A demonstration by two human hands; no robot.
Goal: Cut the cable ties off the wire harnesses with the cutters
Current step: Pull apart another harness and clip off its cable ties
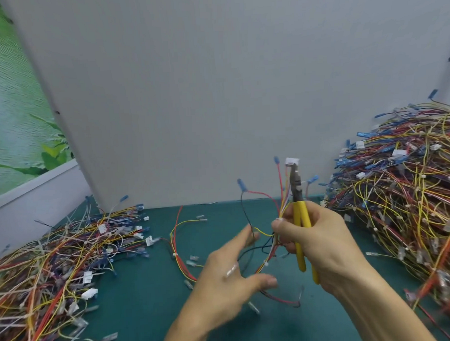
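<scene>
Right hand [320, 238] at centre frame grips the cutters [301, 218] upright and pinches a harness [284, 195] alongside, probably keeping it lifted for the left hand [230, 269], empty with fingers spread, lower centre.

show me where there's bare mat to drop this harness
Best: the green mat between the left pile and your left hand. A thinner strip runs between your right hand and the right pile. Both piles and the centre, with its loose harness, are crowded.
</scene>
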